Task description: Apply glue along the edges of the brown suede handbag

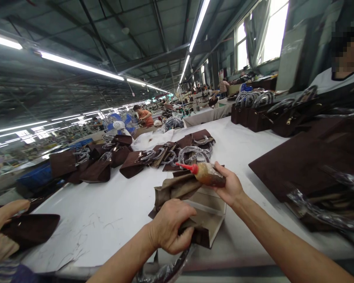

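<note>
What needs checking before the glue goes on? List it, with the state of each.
1. Right hand grips the glue bottle: ok.
2. Red nozzle points over the folded-open lining: ok.
3. Left hand clamps the bag piece on the table: ok.
4. Nozzle tip open: cannot tell.
5. Neighbour's hand at far left stays apart: ok.
</note>
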{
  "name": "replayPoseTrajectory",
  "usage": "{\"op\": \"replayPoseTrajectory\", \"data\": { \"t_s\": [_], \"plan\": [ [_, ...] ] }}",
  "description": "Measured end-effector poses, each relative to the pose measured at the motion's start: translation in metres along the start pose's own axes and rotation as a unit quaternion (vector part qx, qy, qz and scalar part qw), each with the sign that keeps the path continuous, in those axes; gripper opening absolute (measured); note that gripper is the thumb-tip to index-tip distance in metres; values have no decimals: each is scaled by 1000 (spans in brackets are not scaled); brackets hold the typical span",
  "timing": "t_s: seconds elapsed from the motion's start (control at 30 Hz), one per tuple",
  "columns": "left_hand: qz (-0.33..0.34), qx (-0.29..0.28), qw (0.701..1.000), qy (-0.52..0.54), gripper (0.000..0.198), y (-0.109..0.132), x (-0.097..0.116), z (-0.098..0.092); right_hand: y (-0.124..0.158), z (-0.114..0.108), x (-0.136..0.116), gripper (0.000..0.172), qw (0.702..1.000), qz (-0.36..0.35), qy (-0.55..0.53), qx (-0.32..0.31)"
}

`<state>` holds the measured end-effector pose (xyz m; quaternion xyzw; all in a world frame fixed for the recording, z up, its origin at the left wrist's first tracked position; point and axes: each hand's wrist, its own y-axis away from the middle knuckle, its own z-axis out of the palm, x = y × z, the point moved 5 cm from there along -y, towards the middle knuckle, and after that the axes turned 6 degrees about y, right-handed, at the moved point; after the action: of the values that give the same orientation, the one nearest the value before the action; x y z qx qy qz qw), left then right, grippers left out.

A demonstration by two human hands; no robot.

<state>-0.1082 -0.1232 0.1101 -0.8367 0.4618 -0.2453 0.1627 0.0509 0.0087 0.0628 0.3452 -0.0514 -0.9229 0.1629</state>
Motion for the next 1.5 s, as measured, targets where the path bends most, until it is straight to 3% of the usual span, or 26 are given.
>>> {"op": "replayPoseTrajectory", "data": {
  "t_s": [0.07, 0.17, 0.23, 0.3, 0.37, 0.47, 0.6, 0.67, 0.87, 1.0, 1.13, 1.23, 1.3, 1.37, 1.5],
  "plan": [
    [-52, 75, 996, 24, 38, 0, -9, -7, 3, -3, 1, 14, 1000, 11, -5, 9],
    [-228, 164, 959, -24, 53, 0, -36, -8, 13, -1, 3, 15, 999, 36, -16, 15],
    [-355, 181, 914, -82, 67, -1, -55, -4, 22, 5, 5, 20, 998, 55, -27, 20],
    [-415, 143, 890, -128, 82, -8, -66, 4, 31, 11, 5, 27, 996, 71, -38, 26],
    [-420, 85, 890, -158, 85, -21, -70, 13, 39, 18, 5, 31, 995, 82, -49, 34],
    [-411, 21, 895, -173, 68, -35, -72, 23, 50, 27, 5, 33, 993, 86, -63, 45],
    [-408, 9, 893, -191, 23, -39, -80, 25, 62, 32, 3, 33, 993, 83, -70, 47],
    [-402, 38, 897, -179, 19, -37, -88, 18, 67, 28, -2, 32, 994, 78, -63, 48],
    [-386, 121, 905, -133, 35, -17, -112, -32, 78, -16, -29, 25, 992, 26, -62, 103],
    [-369, 124, 913, -120, 40, -9, -117, -80, 87, -50, -32, 16, 986, 23, -75, 147],
    [-363, 49, 923, -119, 26, -25, -109, -121, 99, -74, -16, 14, 985, 59, -62, 147],
    [-375, -47, 921, -97, 19, -49, -97, -133, 111, -88, -4, 24, 979, 77, -67, 175],
    [-373, -128, 915, -92, 42, -65, -88, -125, 120, -94, 1, 22, 975, 76, -71, 196],
    [-349, -214, 904, -122, 62, -78, -80, -105, 129, -99, 4, 15, 972, 70, -72, 212],
    [-259, -341, 884, -187, 60, -86, -73, -48, 145, -113, 2, 8, 967, 42, -67, 242]
  ]
}}
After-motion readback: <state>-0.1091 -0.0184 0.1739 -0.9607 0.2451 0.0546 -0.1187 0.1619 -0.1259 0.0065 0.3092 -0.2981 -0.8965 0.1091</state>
